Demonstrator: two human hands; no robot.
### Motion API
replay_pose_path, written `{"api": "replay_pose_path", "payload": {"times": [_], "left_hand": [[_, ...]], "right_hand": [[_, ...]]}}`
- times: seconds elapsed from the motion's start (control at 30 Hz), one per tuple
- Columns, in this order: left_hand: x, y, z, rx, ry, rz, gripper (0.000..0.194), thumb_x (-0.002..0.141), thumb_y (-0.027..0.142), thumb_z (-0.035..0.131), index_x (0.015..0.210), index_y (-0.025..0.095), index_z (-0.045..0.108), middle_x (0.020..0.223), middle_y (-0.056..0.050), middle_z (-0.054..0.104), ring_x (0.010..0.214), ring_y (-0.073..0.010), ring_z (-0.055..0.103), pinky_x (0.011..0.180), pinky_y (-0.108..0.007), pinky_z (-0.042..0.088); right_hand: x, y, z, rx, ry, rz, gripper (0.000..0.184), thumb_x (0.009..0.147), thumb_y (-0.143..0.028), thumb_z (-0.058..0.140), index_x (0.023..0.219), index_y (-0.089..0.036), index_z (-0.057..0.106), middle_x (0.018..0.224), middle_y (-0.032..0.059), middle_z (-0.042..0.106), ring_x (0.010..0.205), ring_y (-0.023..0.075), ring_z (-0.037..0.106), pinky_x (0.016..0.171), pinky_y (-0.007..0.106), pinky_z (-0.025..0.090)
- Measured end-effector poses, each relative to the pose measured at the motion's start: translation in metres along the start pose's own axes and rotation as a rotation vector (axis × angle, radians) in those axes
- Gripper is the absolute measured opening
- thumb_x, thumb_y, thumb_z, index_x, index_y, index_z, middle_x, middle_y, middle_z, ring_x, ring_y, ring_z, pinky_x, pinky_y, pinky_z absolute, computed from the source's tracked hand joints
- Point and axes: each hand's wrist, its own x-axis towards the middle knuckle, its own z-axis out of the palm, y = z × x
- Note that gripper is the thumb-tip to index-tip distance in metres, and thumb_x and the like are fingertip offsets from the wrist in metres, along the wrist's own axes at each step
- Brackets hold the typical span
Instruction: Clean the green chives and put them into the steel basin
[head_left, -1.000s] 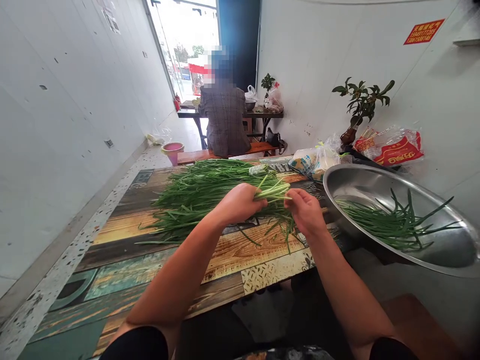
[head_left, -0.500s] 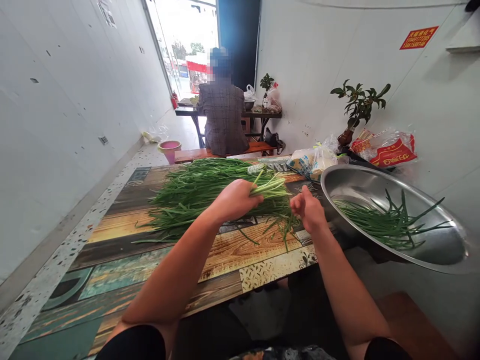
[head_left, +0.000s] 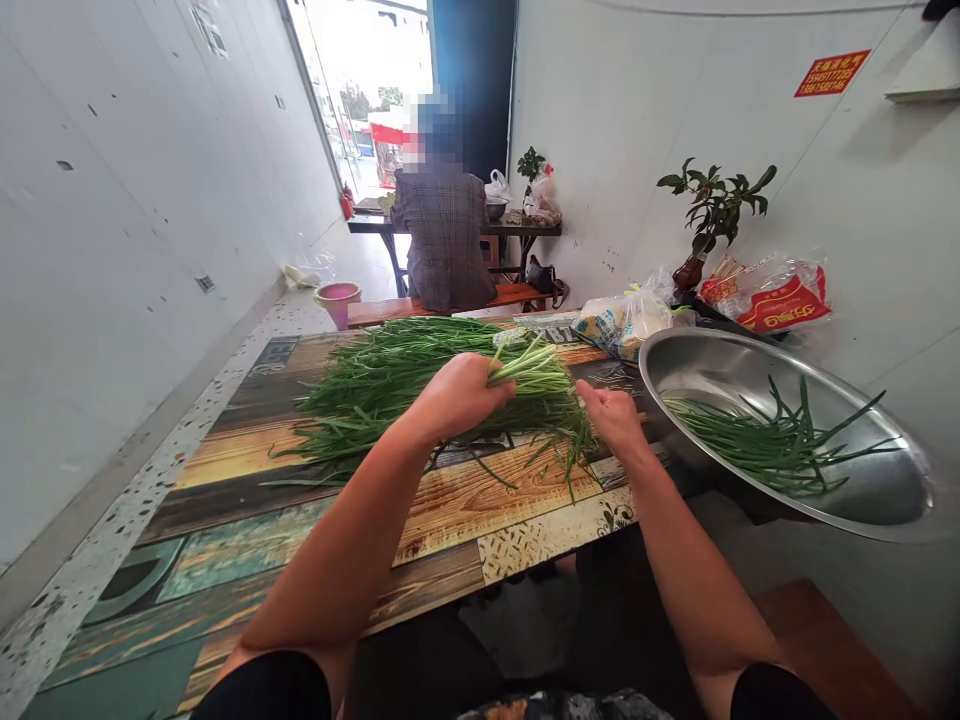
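Left hand (head_left: 466, 395) pinches green stems (head_left: 536, 370), pale ends out, likely for access. Right hand (head_left: 615, 415) curls beside them; can't tell if its grip pinches any. Bowl (head_left: 896, 505) sits near.

Small street-front eatery, by its look
Its doorway (head_left: 367, 60) shows a red canopy (head_left: 387, 133) outside; a wooden bench (head_left: 379, 311) stands at the far tabletop (head_left: 367, 224), a red sign (head_left: 832, 73) bears long numbers, greens (head_left: 784, 440) lie in a broad steel basin (head_left: 889, 495).

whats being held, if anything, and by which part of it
The left hand holds a bunch of green stalks near their pale ends. Whether the right hand pinches anything cannot be told.
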Motion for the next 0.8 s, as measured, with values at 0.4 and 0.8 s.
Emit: {"api": "replay_pose_path", "payload": {"times": [0.4,0.8], "left_hand": [[-0.007,-0.012,-0.024,-0.172,0.210,-0.131,0.034,0.079,0.046,0.057,0.062,0.016,0.062,0.053,0.003,0.045,0.054,-0.0092,0.039,0.055,-0.025,0.028],[-0.006,-0.015,-0.024,-0.232,0.229,-0.084,0.041,0.082,0.046,0.053,0.056,0.016,0.059,0.054,0.001,0.049,0.054,-0.0095,0.042,0.055,-0.026,0.028]], "right_hand": [[-0.003,-0.021,-0.007,-0.317,-0.273,-0.170,0.029,0.082,-0.033,0.050,0.066,-0.021,0.070,0.062,0.0013,0.067,0.060,0.0146,0.056,0.058,0.026,0.033],[0.075,-0.025,0.038,-0.572,-0.158,-0.365,0.025,0.084,-0.019,0.054,0.100,-0.019,0.072,0.108,0.0106,0.066,0.100,0.0239,0.053,0.088,0.036,0.039]]}}
